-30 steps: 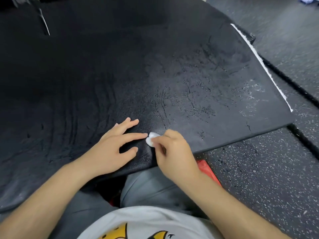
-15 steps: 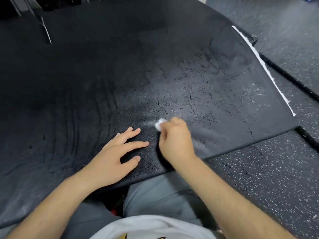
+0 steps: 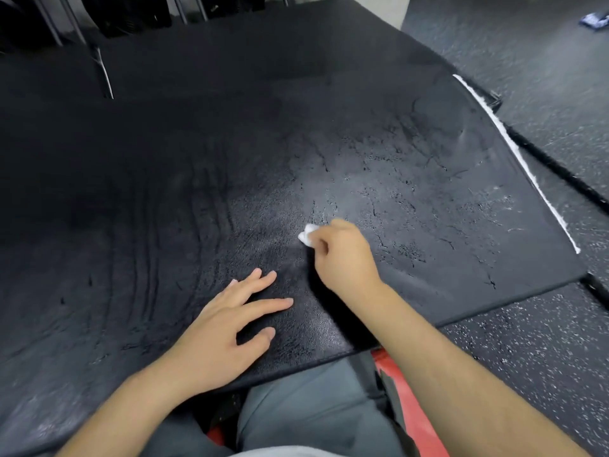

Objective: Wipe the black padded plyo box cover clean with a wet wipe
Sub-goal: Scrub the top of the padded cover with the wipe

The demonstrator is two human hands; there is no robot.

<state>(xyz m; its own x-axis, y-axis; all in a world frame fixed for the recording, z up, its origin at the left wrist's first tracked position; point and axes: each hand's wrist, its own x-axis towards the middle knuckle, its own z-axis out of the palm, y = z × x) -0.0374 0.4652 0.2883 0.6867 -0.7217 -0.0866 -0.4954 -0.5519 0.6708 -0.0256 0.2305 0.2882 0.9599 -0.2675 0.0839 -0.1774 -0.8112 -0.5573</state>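
Observation:
A large black padded plyo box cover [image 3: 412, 166] lies flat in front of me, its surface cracked and wrinkled, with a white strip along its right edge. My right hand [image 3: 342, 255] pinches a small balled white wet wipe [image 3: 308, 235] and presses it on the cover near the middle front. My left hand [image 3: 227, 328] rests flat on the cover near its front edge, fingers spread and straight. A damp sheen shows on the cover around the wipe.
Speckled black rubber flooring [image 3: 527, 351] surrounds the cover on the right. A red object [image 3: 412, 407] sits under the cover's front edge beside my grey-trousered legs. Dark metal legs and equipment [image 3: 131, 14] stand beyond the far edge.
My right hand has slid the wipe away from me, up the cover from beside my left fingertips. My left hand has stayed flat in place.

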